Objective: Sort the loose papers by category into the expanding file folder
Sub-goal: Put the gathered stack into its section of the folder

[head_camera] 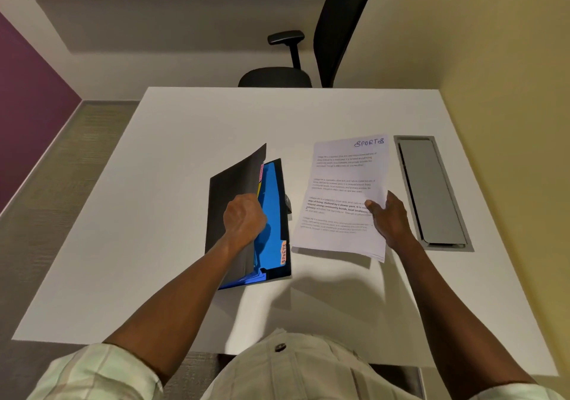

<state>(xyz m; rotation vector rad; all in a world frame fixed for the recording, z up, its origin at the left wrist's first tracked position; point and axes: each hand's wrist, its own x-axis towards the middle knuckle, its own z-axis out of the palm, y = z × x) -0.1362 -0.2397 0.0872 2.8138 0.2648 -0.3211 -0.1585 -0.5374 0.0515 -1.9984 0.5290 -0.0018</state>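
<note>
A black expanding file folder [229, 193] lies on the white table [160, 183] with its cover raised. Blue dividers [271, 211] show inside, with coloured tabs along their edge; one orange tab [283, 253] reads "SPORTS". My left hand [244, 219] grips the lifted cover and holds the folder open. To the right, my right hand [389, 217] holds a thin stack of printed papers [342, 196] by its right edge, thumb on top. The top sheet is headed "SPORTS" in blue handwriting. The stack hovers slightly above the table, beside the folder.
A grey cable hatch [431, 193] is set into the table right of the papers. A black office chair [308, 60] stands beyond the far edge. A yellow wall runs along the right, and a purple wall is at far left.
</note>
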